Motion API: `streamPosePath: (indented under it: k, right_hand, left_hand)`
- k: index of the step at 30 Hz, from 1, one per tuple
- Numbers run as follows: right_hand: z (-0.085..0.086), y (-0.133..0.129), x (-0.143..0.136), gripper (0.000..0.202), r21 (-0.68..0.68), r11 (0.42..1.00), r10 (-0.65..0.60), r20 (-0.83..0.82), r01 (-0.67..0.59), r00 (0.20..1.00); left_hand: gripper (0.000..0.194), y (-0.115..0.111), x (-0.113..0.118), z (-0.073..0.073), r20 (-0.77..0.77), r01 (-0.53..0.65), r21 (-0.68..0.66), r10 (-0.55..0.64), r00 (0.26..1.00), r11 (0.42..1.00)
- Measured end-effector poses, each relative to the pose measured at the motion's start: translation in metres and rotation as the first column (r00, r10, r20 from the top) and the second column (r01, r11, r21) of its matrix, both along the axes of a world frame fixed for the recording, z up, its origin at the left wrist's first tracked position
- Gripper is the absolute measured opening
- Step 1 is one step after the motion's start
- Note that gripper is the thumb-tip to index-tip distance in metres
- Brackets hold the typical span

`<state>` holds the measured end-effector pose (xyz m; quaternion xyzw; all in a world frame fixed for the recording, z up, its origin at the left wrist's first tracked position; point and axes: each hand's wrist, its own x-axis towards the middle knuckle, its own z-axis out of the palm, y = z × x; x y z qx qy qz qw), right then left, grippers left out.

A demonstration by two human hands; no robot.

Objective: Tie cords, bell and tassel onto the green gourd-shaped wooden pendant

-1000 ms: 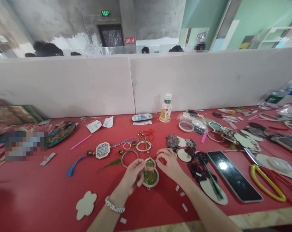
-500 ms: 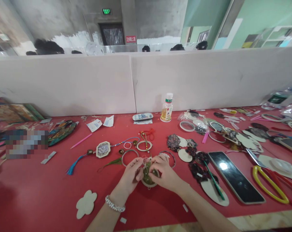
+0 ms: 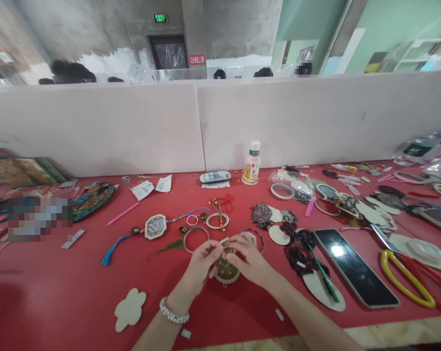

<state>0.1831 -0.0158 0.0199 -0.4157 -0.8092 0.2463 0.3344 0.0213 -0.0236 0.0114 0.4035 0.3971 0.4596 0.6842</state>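
My left hand (image 3: 202, 262), with a white beaded bracelet (image 3: 173, 312) on its wrist, is closed in a pinch. My right hand (image 3: 250, 259) pinches close beside it, the fingertips almost meeting. What they hold is too small to make out. Just under them a round pendant (image 3: 227, 274) with a dark green-gold middle and a pale rim lies on the red table, partly covered by my fingers. Beyond it lie a pale ring (image 3: 217, 221) with a beaded cord, a grey ring (image 3: 196, 239) and a green tassel (image 3: 174, 245).
On the right are a phone (image 3: 355, 268), yellow-and-red-handled scissors (image 3: 406, 278) and a green pen (image 3: 324, 275) over fabric pieces. A small bottle (image 3: 252, 165) stands near the white partition (image 3: 132, 126). An octagonal pendant (image 3: 156, 227) and a flower-shaped pale piece (image 3: 130, 309) lie left.
My fingertips have come closer together above the round pendant. The clear, thin loop seen between them before no longer shows plainly. The things on the table have stayed in place.
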Motion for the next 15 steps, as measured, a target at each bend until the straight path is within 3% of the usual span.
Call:
streamPosePath:
  k: [8, 15]
  right_hand:
    - [-0.0030, 0.0059, 0.0003, 0.016, -0.068, 0.998, -0.005, -0.221, -0.010, 0.975]
    - [0.0006, 0.0067, 0.0000, 0.015, -0.146, 0.989, -0.029, -0.280, -0.013, 0.959]
  left_hand:
    - [0.030, 0.0005, -0.0009, 0.0006, -0.108, 0.057, 0.025, -0.054, 0.993, 0.998]
    - [0.026, 0.0008, -0.0012, -0.0018, -0.125, 0.075, 0.038, -0.069, 0.990, 0.996]
